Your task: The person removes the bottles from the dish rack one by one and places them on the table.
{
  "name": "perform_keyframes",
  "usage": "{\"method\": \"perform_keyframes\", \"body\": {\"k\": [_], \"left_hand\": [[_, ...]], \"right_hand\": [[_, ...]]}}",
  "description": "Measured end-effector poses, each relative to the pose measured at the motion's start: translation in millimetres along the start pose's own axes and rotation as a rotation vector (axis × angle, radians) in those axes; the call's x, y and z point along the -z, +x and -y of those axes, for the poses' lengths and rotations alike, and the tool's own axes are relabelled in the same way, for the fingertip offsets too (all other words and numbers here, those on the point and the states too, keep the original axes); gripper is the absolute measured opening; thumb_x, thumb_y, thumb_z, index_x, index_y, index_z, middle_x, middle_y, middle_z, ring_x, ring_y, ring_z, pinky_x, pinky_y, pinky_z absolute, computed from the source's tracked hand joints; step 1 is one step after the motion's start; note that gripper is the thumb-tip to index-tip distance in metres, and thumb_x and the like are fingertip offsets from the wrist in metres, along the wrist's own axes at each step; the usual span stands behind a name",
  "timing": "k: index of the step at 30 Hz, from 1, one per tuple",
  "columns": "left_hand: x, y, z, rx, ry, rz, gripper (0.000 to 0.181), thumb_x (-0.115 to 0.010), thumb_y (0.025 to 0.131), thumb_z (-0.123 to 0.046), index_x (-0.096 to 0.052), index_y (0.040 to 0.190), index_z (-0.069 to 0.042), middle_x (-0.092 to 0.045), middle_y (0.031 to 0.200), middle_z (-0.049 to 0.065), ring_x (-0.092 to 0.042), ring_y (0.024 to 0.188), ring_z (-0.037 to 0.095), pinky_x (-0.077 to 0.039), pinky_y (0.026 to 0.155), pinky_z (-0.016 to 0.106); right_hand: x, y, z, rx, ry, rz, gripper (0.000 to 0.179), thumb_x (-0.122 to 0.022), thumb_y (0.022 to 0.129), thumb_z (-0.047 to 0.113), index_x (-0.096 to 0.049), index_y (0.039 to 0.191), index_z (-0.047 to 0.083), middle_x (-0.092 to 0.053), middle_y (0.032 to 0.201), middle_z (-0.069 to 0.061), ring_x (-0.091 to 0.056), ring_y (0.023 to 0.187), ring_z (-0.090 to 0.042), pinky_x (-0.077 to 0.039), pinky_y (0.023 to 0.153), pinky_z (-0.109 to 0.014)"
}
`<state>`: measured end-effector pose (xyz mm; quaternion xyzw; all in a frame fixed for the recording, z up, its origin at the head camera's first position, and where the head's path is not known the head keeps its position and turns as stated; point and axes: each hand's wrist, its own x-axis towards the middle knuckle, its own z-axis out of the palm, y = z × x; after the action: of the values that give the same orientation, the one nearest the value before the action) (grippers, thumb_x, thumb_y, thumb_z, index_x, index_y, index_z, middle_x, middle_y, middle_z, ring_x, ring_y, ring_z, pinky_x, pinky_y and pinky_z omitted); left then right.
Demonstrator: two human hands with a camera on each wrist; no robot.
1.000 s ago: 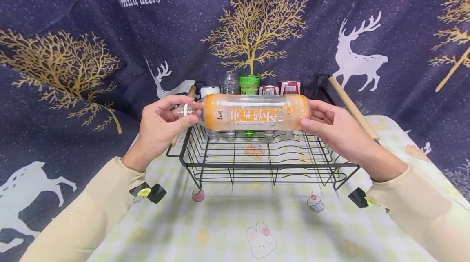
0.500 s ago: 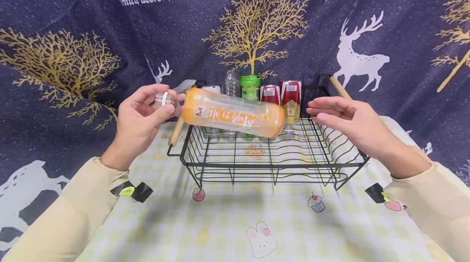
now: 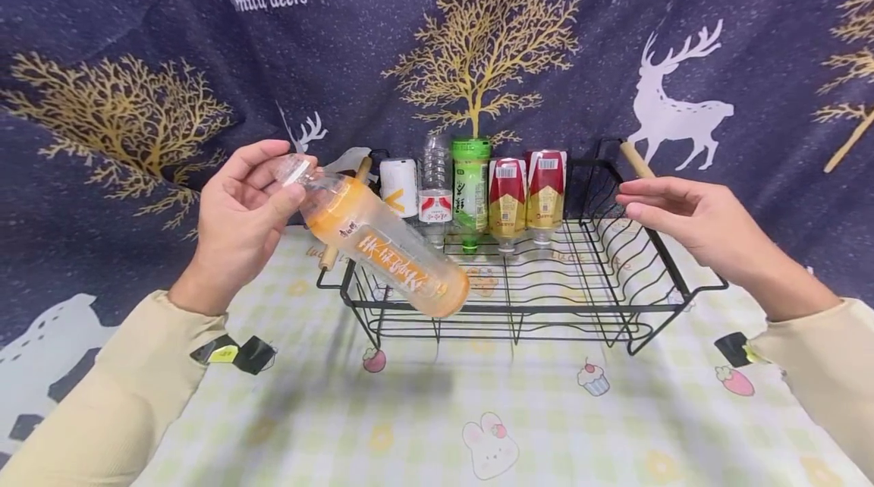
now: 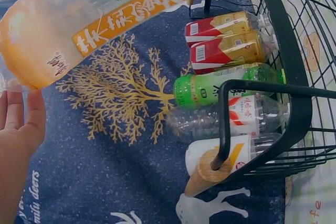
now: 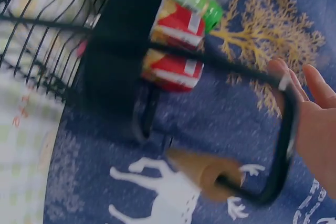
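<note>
The right hand (image 3: pixel 696 233), fingers loosely extended, held nothing. The left hand (image 3: pixel 239 221) pinched the orange bottle (image 3: pixel 384 243), aslant near the rack (image 3: pixel 546 309), by its neck alone, so it could have slipped.

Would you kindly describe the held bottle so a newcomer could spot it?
Find the black wire rack. At its left, the person's left hand holds a tilted bottle by its neck. Unlike the rack's five bottles, it is banded orange.
</note>
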<state>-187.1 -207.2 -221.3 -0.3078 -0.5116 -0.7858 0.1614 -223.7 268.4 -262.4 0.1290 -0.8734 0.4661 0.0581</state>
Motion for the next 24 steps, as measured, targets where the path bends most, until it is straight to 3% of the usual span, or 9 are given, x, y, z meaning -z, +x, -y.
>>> {"method": "perform_keyframes", "body": {"k": [1,4,6,8,15,17,20,24], "left_hand": [[-0.2,-0.1,-0.9,-0.007,0.018,-0.003,0.038,-0.070,0.085,0.015,-0.058,0.119,0.006,-0.070,0.106,0.018,-0.069,0.100,0.025,-0.059,0.084,0.029],[0.5,-0.8,-4.0,-0.022,0.049,-0.008,0.039,-0.073,0.084,0.012,-0.059,0.120,0.005,-0.071,0.105,0.016,-0.069,0.100,0.023,-0.058,0.083,0.027],[1.4,-1.4,-6.2,-0.020,0.075,-0.014,0.041,-0.075,0.083,0.011,-0.059,0.120,0.003,-0.071,0.104,0.014,-0.070,0.098,0.022,-0.059,0.081,0.025],[2.6,-1.9,-8.6,-0.016,0.077,-0.017,0.041,-0.073,0.084,0.012,-0.059,0.121,0.004,-0.072,0.104,0.013,-0.070,0.096,0.021,-0.059,0.079,0.025],[9.7,-5.5,-17.4,0.012,0.014,-0.016,0.040,-0.065,0.084,0.023,-0.056,0.122,0.010,-0.072,0.104,0.021,-0.072,0.091,0.026,-0.061,0.078,0.033],[12.9,-6.5,-19.0,0.022,0.016,-0.009,0.042,-0.063,0.084,0.024,-0.055,0.123,0.010,-0.071,0.104,0.022,-0.072,0.092,0.027,-0.061,0.078,0.034],[18.3,-8.0,-19.8,0.040,-0.005,0.000,0.044,-0.060,0.083,0.027,-0.054,0.124,0.011,-0.071,0.105,0.024,-0.072,0.093,0.029,-0.061,0.080,0.036],[24.1,-11.2,-20.3,0.056,-0.007,0.007,0.046,-0.057,0.082,0.031,-0.055,0.124,0.011,-0.071,0.106,0.024,-0.072,0.094,0.030,-0.061,0.080,0.035]], "right_hand": [[2.3,0.0,-2.7,-0.013,-0.007,-0.004,0.038,-0.068,0.097,0.028,-0.064,0.131,0.012,-0.069,0.106,0.025,-0.060,0.077,-0.002,-0.045,0.054,-0.022],[8.8,0.9,-10.6,-0.045,-0.045,-0.003,0.040,-0.067,0.098,0.033,-0.062,0.132,0.013,-0.066,0.105,0.028,-0.056,0.075,0.000,-0.043,0.052,-0.022],[12.3,1.8,-15.3,-0.063,-0.056,0.002,0.043,-0.066,0.098,0.034,-0.060,0.134,0.011,-0.064,0.104,0.031,-0.057,0.081,0.004,-0.045,0.060,-0.017],[15.4,2.8,-19.8,-0.068,-0.079,0.006,0.048,-0.065,0.098,0.035,-0.057,0.137,0.008,-0.061,0.105,0.034,-0.056,0.097,0.010,-0.043,0.073,-0.010],[20.3,5.6,-30.8,-0.081,-0.124,0.002,0.056,-0.066,0.097,0.038,-0.054,0.141,0.006,-0.057,0.104,0.036,-0.053,0.095,0.017,-0.045,0.070,-0.008],[21.3,6.0,-33.4,-0.086,-0.134,0.001,0.058,-0.067,0.097,0.038,-0.053,0.142,0.005,-0.058,0.107,0.032,-0.053,0.093,0.018,-0.048,0.067,-0.012],[22.9,6.3,-37.3,-0.095,-0.152,0.007,0.060,-0.066,0.097,0.038,-0.050,0.144,0.003,-0.065,0.125,0.006,-0.051,0.090,0.021,-0.052,0.061,-0.020],[25.5,6.1,-43.1,-0.101,-0.173,0.026,0.065,-0.064,0.098,0.039,-0.045,0.148,0.000,-0.052,0.139,-0.028,-0.047,0.090,0.025,-0.052,0.059,-0.023]]}}
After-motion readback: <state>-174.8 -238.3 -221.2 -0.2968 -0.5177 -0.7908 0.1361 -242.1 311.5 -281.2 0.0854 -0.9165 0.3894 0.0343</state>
